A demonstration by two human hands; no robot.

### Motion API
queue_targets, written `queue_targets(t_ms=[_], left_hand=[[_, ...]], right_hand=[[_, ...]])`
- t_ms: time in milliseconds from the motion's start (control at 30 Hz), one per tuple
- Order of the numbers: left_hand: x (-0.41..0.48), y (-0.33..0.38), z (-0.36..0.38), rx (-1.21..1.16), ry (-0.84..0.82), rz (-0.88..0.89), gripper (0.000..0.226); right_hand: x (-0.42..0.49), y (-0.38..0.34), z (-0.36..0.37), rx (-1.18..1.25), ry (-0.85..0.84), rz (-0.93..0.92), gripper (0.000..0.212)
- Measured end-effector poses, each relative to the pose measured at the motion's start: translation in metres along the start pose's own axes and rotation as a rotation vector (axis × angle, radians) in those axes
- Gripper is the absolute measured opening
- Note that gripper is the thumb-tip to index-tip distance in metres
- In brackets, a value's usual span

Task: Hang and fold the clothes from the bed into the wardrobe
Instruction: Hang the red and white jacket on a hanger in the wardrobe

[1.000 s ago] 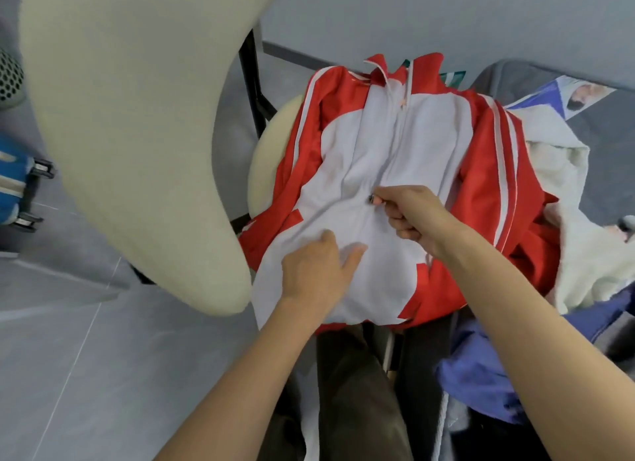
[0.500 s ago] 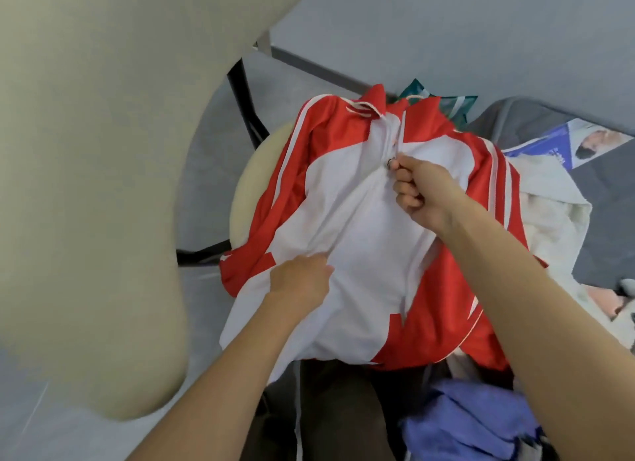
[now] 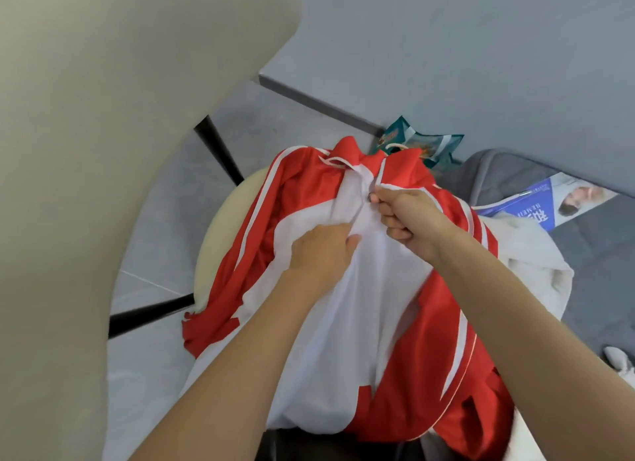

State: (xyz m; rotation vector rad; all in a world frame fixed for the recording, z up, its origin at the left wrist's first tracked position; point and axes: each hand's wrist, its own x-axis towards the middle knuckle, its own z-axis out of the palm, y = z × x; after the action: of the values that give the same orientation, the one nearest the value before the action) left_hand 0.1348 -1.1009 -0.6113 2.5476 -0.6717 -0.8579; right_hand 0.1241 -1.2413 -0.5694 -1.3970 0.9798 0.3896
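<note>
A red and white zip-up jacket (image 3: 347, 357) lies front side up across a cream chair seat (image 3: 223, 233) and my lap. My right hand (image 3: 405, 216) pinches the small metal zipper pull high on the chest, just below the red collar. My left hand (image 3: 323, 247) grips a bunch of the white front fabric beside the zipper line, a little below the right hand. The zipper looks closed below the pull. The wardrobe is out of view.
The cream chair back (image 3: 86, 151) fills the left side, with black chair legs (image 3: 151, 312) over grey floor. A teal bag (image 3: 422, 144) sits behind the collar. A white garment (image 3: 536, 271) and a blue printed sheet (image 3: 536, 206) lie on grey bedding at right.
My right hand has drawn the zipper pull from the jacket's middle up to near the collar. My left hand has moved up the white front after it and now bunches the fabric.
</note>
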Motion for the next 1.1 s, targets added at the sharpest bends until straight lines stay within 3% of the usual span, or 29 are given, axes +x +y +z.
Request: queue_targets(t_ms=[167,300,367,433,533,633,733,867,967,1100], left_hand=[[0.005,-0.034,0.006,-0.098,-0.369,-0.105,0.031],[0.014,-0.04,0.009,-0.145,-0.44,-0.18,0.034],[0.02,-0.035,0.009,-0.096,-0.448,-0.168,0.041],[0.025,-0.031,0.007,-0.031,-0.395,-0.156,0.052],[0.03,-0.024,0.003,0.021,-0.279,-0.148,0.062],[0.034,-0.019,-0.001,0.01,-0.174,-0.136,0.06],[0.033,-0.015,-0.008,-0.079,-0.102,-0.125,0.044],[0.027,-0.009,-0.023,-0.21,0.024,-0.097,0.023],[0.021,-0.004,-0.038,-0.324,0.096,-0.068,0.029],[0.0,0.007,-0.068,-0.347,0.315,0.002,0.043]], right_hand=[[0.044,-0.041,-0.014,0.139,0.122,-0.098,0.033],[0.073,-0.041,-0.023,-0.407,0.248,-0.332,0.038],[0.082,-0.027,-0.026,-0.498,0.391,-0.356,0.033],[0.091,-0.013,-0.033,-0.496,0.54,-0.275,0.031],[0.102,0.008,-0.041,-0.655,0.473,-0.03,0.051],[0.105,0.02,-0.041,-0.873,0.476,0.053,0.064],[0.103,0.016,-0.046,-0.896,0.553,0.091,0.066],[0.087,0.006,-0.052,-0.751,0.619,-0.034,0.049],[0.052,-0.006,-0.044,-0.65,0.651,-0.252,0.034],[-0.005,-0.011,-0.024,-0.538,0.614,-0.561,0.023]])
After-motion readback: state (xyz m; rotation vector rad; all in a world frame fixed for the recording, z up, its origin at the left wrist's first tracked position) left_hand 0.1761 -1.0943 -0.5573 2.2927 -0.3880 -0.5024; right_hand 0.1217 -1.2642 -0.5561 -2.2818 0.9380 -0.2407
